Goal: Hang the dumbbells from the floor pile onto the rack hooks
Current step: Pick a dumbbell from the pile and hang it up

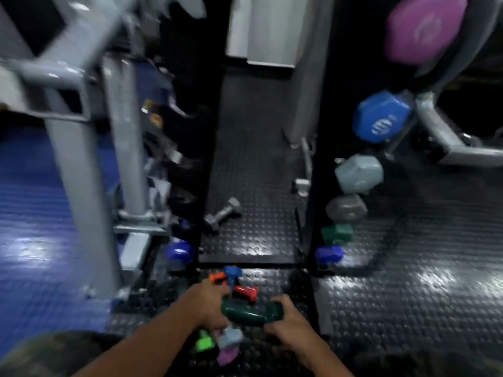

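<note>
Person is crouching over the floor pile, both hands down low.

Dark green dumbbell (251, 312) is lying crosswise between the hands, long axis running left to right, a little above the heap. Left hand (208, 303) is curling round its left head; right hand (285, 318) is gripping the right head, fingers wrapped over the end. Blur is hiding the fingertips, so how deep either grip goes I cannot tell.

Neither hand is nearer than the other: each is on its own end, bar spanning the gap.

Just beyond the left hand: red dumbbell (246, 293), orange dumbbell (217, 278), blue dumbbell (232, 273), touching in a cluster. Just beneath the hands, nearer the person: bright green dumbbell (204, 344), pale blue one (231, 337), pink one (226, 356).

Rack (321, 202) is standing ahead and to the right of the right hand, with coloured heads stacked up its side; a matching small green head (337, 234) is hanging low there. My reading: the lift is going forward and right, so the right hand is leading, and the bar needs turning end-on to the hooks.

Grey dumbbell (223, 213) is lying alone, well ahead.
</note>
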The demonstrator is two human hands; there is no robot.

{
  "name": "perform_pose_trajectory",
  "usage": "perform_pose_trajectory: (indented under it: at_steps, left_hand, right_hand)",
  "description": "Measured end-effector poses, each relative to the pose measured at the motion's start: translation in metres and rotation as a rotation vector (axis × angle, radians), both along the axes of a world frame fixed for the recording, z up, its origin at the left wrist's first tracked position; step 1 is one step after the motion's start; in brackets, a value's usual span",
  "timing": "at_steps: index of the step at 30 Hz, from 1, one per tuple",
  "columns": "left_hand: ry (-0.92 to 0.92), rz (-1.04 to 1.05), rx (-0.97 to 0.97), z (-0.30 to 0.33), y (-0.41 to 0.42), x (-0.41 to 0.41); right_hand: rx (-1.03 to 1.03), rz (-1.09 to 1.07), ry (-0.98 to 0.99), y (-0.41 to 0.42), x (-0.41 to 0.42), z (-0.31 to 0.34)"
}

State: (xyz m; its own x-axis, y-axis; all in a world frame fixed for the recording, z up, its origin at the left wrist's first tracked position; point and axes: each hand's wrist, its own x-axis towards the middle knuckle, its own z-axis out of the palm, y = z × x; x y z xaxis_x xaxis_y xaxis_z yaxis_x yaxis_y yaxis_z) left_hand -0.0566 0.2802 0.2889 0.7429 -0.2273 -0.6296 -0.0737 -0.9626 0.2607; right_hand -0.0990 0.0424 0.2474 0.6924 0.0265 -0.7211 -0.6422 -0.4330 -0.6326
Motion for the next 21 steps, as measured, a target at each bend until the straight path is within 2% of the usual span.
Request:
perform_pose_trajectory:
  at_steps: [5,9,13,16,21]
  left_hand:
    - [-0.1,0.059,-0.031,0.052,0.071,0.012]
    - [-0.245,0.299,-0.012,0.058,0.12,0.025]
    - [-0.362,0.462,-0.06,0.058,0.153,0.037]
    - [-0.415,0.607,-0.058,0.056,0.169,0.054]
    - [-0.447,0.645,-0.112,0.051,0.191,0.093]
  right_hand:
    - [0.081,0.021,-0.137,0.061,0.022,0.034]
    - [0.17,0.039,-0.218,0.11,0.037,0.051]
    - [0.3,0.039,-0.184,0.147,0.047,0.072]
    - [0.345,0.036,-0.182,0.158,0.055,0.066]
    - [0.434,0.007,-0.249,0.182,0.066,0.041]
